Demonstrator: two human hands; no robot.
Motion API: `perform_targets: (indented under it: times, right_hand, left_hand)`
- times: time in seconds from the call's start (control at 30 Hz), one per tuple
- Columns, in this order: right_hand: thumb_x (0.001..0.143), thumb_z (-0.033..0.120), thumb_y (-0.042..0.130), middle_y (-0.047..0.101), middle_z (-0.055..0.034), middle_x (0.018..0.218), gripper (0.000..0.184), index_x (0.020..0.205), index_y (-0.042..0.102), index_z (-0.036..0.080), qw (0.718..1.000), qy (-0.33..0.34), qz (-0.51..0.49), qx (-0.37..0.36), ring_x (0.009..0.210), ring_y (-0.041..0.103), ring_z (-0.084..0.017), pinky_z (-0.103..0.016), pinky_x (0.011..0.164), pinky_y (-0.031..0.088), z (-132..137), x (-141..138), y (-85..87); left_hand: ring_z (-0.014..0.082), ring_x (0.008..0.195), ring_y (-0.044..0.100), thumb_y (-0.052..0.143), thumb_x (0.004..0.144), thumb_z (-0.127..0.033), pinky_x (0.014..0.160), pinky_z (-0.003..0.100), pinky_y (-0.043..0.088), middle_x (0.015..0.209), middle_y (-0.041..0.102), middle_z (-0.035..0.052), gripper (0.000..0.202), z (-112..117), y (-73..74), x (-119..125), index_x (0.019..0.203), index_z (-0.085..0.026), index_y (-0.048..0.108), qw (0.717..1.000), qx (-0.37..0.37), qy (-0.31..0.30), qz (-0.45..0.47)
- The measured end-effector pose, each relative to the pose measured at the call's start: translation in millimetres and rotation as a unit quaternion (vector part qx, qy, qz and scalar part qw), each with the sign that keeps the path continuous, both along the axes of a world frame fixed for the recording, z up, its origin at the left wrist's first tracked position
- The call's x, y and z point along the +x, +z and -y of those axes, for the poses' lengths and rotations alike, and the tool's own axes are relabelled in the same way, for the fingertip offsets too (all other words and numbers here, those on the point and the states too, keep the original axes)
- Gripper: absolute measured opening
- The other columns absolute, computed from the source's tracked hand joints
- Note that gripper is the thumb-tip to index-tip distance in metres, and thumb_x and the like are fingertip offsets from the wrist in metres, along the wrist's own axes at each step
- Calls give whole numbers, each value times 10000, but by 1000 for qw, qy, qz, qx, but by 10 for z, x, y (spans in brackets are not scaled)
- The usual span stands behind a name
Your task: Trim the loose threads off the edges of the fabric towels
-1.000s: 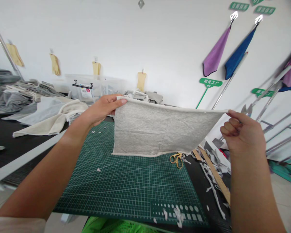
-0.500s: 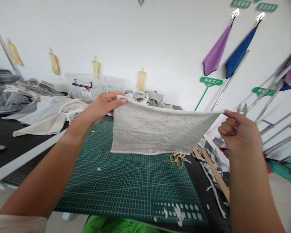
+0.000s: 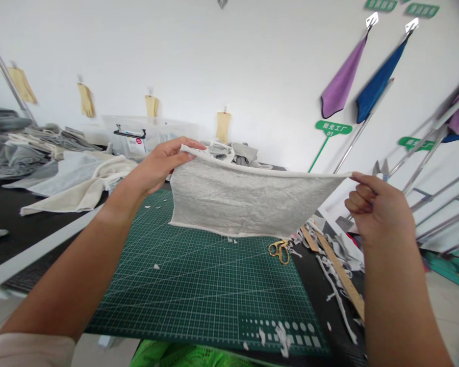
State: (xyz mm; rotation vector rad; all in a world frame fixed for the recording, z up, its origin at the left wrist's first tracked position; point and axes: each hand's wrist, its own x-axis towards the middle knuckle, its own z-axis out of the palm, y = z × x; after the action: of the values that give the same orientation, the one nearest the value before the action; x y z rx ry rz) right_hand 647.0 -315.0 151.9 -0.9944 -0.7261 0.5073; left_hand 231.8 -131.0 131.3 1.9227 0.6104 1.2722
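I hold a light grey fabric piece (image 3: pixel 245 199) stretched by its top edge above a dark green cutting mat (image 3: pixel 199 285). My left hand (image 3: pixel 162 163) pinches the upper left corner, fingers closed on the cloth. The upper right corner is pinched by my right hand (image 3: pixel 375 204), its other fingers curled. The cloth hangs down freely and its bottom edge is lifted off the mat.
Gold-handled scissors (image 3: pixel 278 251) lie at the mat's right edge beside a wooden ruler (image 3: pixel 336 272) and cloth trimmings (image 3: pixel 334 295). Piles of grey and cream fabric (image 3: pixel 57 168) cover the left table. A clear storage box (image 3: pixel 137 135) stands behind. Purple and blue cloths (image 3: pixel 363 76) hang on the wall.
My left hand has risen and shifted slightly left, lifting the cloth's left corner. The bottom edge has come up off the mat, and small lint bits are falling below it.
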Motion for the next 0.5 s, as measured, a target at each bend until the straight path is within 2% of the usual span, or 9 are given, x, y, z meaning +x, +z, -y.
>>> perform_targets:
  times: [0.13,0.3,0.5]
  right_hand:
    - [740,80,708,254,106,445,104,743,622,140,1000,0,-1,-1,361,166,-46,-198,299,146,-8,9,-6]
    - [749,87,707,250,105,444,125,719,602,148,1000,2,0,-5,357,168,-48,-203,296,152,-8,17,-20]
    - [760,79,700,246,106,446,183,685,554,161,1000,8,-4,-7,354,165,-47,-206,296,154,-8,26,-49]
  left_hand:
    - [179,715,630,766,843,-512,562,253,465,844,669,46,357,-56,-56,-45,1077,-244,748,999,-35,-32,-1]
    - [204,763,644,736,839,-635,629,278,519,805,671,65,489,-123,-147,-12,1048,-194,745,996,-61,-60,-4]
    - [188,791,642,737,856,-569,642,260,512,884,691,53,452,-111,-126,71,1149,-225,737,997,-70,-38,10]
